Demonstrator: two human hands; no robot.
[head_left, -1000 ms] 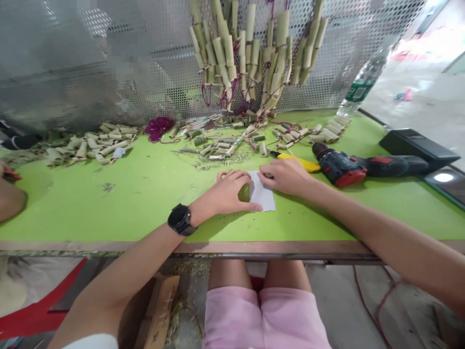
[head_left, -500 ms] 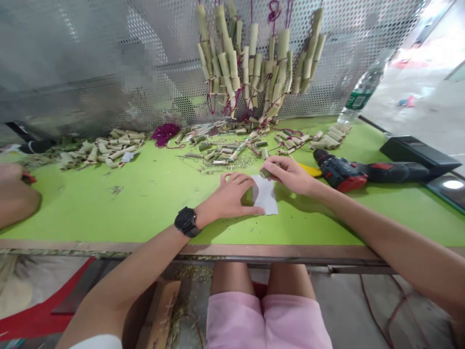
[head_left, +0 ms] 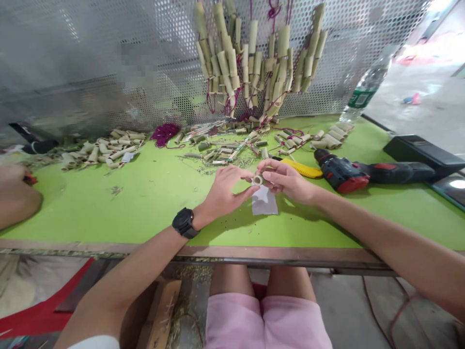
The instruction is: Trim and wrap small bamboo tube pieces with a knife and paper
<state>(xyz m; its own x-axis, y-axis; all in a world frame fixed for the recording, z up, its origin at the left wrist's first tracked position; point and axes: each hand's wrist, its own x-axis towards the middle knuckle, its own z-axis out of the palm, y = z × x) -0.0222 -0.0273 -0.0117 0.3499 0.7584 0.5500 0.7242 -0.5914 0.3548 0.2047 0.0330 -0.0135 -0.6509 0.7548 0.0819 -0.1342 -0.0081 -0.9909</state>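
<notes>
A short bamboo tube [head_left: 258,180] is held just above the table, its round open end turned toward me. My right hand [head_left: 286,182] grips it from the right between thumb and fingers. From the left, my left hand [head_left: 228,186] brings thumb and forefinger around the same end, apparently touching it. Beneath both hands a small white slip of paper [head_left: 265,203] lies on the green table [head_left: 145,208]. Behind my right fingers, a yellow-handled tool [head_left: 305,169] is partly covered.
A cordless drill [head_left: 341,172] lies at right, near a black box [head_left: 423,155] and plastic bottle [head_left: 366,94]. Cut bamboo pieces [head_left: 105,148] and purple string [head_left: 165,134] lie farther back. Bamboo strands [head_left: 250,63] hang before the perforated metal panel. Another person's hand [head_left: 18,194] rests at left.
My left hand has lifted off the paper and come up to the bamboo tube. My right hand has shifted slightly, turning the tube's open end toward me, and more of the yellow tool shows.
</notes>
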